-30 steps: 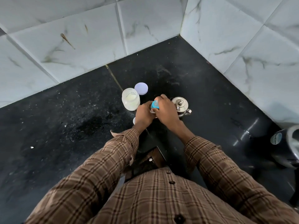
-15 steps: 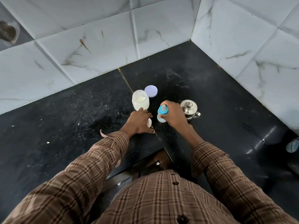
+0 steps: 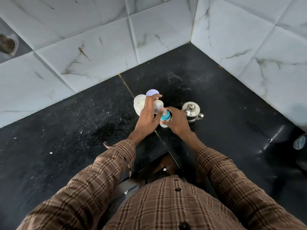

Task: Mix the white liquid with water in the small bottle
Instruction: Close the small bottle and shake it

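Note:
My right hand (image 3: 178, 122) grips the small bottle (image 3: 164, 124), which stands upright on the black counter (image 3: 83, 130) and has a blue collar and a teat on top. My left hand (image 3: 148, 116) holds a clear dome cap (image 3: 158, 107) between fingers and thumb, just left of and slightly above the teat. Behind my left hand stands an open jar of white liquid (image 3: 138, 104), partly hidden by my fingers. Its round pale lid (image 3: 152, 92) lies flat behind it.
A small lidded steel pot (image 3: 191, 110) stands right of the bottle. Marble-tiled walls (image 3: 99, 47) close the corner behind and to the right. A dark appliance with a round label (image 3: 299, 143) sits at the right edge. The counter's edge is near my body.
My left hand has lifted the clear cap off the counter and brought it up beside the bottle's teat. My right hand keeps holding the bottle in the same place.

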